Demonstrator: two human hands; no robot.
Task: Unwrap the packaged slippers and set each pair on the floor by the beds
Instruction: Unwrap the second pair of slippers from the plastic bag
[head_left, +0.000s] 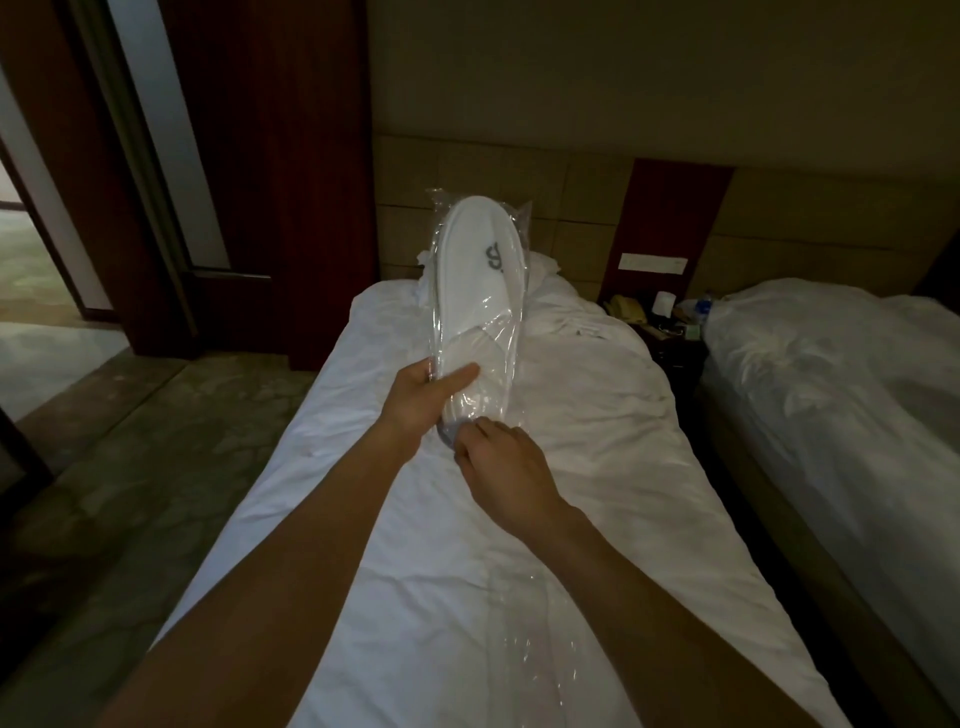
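**Slippers in thin film, held up over the bed**

Slippers (475, 291), white and flat, sit inside a clear wrap (511, 317) that the person holds upright above the near bed (597, 467), toe end up, heel end at the hands. Only the upper slipper shows clearly; whether a second lies behind it cannot be told.

To the left lies the floor (130, 431), bare beside the bed, with no slippers set on it in view.

The left hand (423, 400) is closed around the lower left edge of the pack, thumb laid flat across the front of the film. The right hand (501, 462) is at the bottom end, fingers curled in narrow as if pinching the film or the heel; the fingertips are hidden, so what exactly they hold cannot be told. A loose clear sheet (524, 639) lies on the bed below the right arm. Farther right stands a second bed (831, 395).

The pack looks very light and soft: thin soles that would likely bend with little force. The film looks slick and crinkly, likely to slide under a flat grip and to stretch before tearing. A pinch at the loose bottom end seems the best hold for pulling the film off, with the other hand clamping the slippers through the film at the heel.
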